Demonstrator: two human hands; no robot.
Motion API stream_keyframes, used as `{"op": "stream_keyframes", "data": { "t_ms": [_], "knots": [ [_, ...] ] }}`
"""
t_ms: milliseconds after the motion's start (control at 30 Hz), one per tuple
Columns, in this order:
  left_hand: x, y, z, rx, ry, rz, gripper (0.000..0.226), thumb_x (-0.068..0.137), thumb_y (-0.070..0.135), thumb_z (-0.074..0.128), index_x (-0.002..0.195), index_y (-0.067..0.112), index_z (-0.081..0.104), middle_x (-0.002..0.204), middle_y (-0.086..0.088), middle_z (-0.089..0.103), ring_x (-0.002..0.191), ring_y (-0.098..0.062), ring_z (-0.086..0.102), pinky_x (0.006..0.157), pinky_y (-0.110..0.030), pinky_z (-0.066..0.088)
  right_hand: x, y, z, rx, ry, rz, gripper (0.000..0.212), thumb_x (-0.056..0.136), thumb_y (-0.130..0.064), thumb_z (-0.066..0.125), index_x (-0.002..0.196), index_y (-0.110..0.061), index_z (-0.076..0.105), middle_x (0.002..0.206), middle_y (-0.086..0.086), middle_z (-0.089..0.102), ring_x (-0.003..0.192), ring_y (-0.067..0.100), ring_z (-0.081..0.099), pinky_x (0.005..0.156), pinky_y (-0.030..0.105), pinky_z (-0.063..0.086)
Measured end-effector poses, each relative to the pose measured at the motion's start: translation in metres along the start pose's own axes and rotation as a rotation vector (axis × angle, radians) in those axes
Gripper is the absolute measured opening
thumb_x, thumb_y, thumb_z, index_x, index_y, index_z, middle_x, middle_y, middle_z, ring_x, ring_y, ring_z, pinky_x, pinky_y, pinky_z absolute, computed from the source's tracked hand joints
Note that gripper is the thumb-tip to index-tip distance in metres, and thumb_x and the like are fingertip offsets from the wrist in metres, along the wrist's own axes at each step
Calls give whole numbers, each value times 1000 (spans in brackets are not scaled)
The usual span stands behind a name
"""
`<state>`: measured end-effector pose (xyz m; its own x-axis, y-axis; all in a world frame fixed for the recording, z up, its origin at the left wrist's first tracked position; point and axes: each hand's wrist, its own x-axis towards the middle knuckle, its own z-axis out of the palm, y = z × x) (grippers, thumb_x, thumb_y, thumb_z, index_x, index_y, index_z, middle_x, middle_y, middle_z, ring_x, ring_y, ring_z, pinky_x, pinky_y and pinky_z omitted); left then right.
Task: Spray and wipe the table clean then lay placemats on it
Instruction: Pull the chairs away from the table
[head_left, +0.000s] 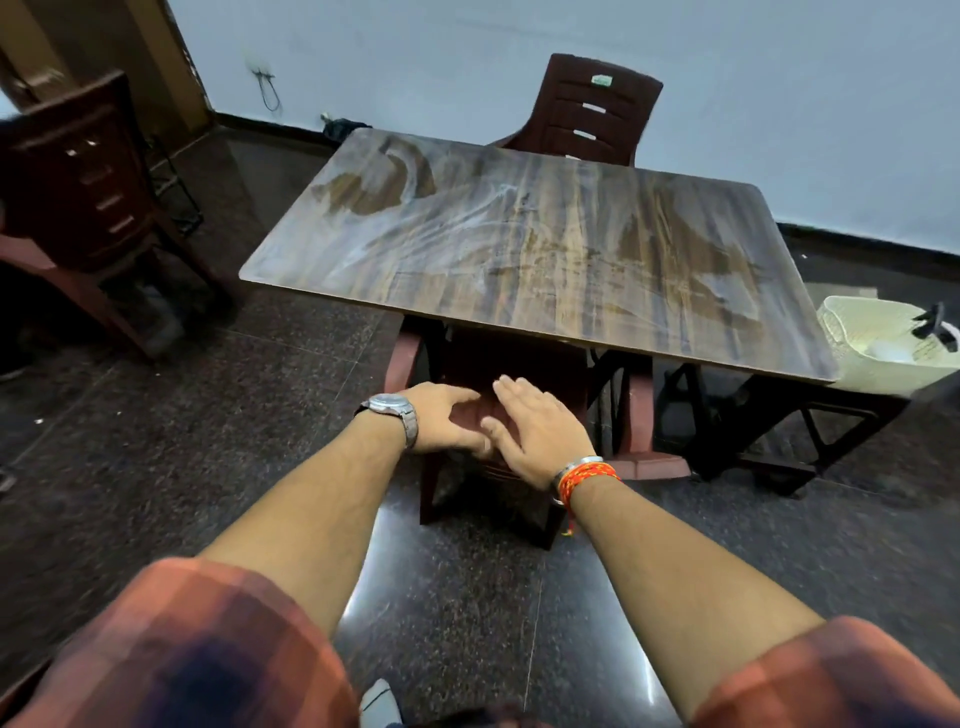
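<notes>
In front of the table's near edge, the left hand (447, 418), with a wristwatch, and the right hand (535, 431), with an orange thread band, hover side by side with loose, spread fingers, holding nothing. They hang over the brown plastic chair (498, 353) tucked under the table. The wood-grain table (535, 249) shows pale smeared streaks, a cream basket (878, 343) sits by its right corner, and a second chair (592, 109) stands behind its far edge.

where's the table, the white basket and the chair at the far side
table (519, 249): head view, bare middle of the top
white basket (844, 338): head view, its left wall
far chair (569, 93): head view, its backrest
</notes>
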<state>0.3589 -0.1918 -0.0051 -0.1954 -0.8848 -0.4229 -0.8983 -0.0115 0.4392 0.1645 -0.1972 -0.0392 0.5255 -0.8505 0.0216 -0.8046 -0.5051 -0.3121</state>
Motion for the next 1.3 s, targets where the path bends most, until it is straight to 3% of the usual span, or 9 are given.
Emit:
{"op": "stream_keyframes", "data": {
  "t_ms": [133, 233, 367, 567, 900, 1300],
  "knots": [
    [-13, -49, -39, 124, 334, -5, 78, 96, 55, 51, 159, 19, 23, 165, 0, 25, 150, -17, 28, 123, -36, 19, 53, -53, -2, 12, 167, 24, 64, 96, -39, 39, 151, -10, 23, 158, 8, 21, 146, 22, 17, 118, 43, 19],
    [-26, -86, -69, 186, 551, -53, 73, 102, 50, 38, 161, 19, 9, 168, 3, 9, 154, -14, 11, 125, -37, 7, 93, -94, -4, -38, 245, 31, 67, 98, -38, 41, 152, -7, 16, 160, 11, 13, 147, 24, 11, 119, 40, 12],
    [-37, -131, -101, 275, 670, -130, 73, 103, 52, 30, 161, 20, 0, 169, 3, -2, 155, -16, 3, 125, -38, 3, 141, -143, -4, -44, 312, 24, 68, 99, -40, 37, 153, -7, 12, 161, 10, 6, 148, 23, 5, 119, 39, 6],
    [-19, -195, -150, 266, 692, -193, 71, 104, 50, 28, 160, 19, -4, 168, 3, -8, 155, -17, -3, 124, -41, -2, 221, -193, 3, -51, 342, 17, 68, 97, -39, 37, 152, -7, 12, 161, 10, 7, 148, 23, 5, 120, 40, 4],
    [84, -301, -256, 314, 651, -253, 72, 104, 51, 25, 160, 19, -8, 168, 3, -13, 155, -16, -4, 124, -40, -2, 410, -211, 28, -46, 314, 57, 70, 98, -42, 35, 153, -9, 8, 161, 8, 4, 148, 21, 3, 120, 39, 2],
    [230, -415, -380, 258, 615, -147, 71, 104, 48, 27, 160, 19, -4, 168, 3, -10, 155, -16, -1, 124, -40, -1, 626, -229, 46, -45, 337, 141, 69, 97, -40, 36, 152, -8, 9, 161, 9, 7, 148, 22, 4, 120, 39, 4]
  ]
}}
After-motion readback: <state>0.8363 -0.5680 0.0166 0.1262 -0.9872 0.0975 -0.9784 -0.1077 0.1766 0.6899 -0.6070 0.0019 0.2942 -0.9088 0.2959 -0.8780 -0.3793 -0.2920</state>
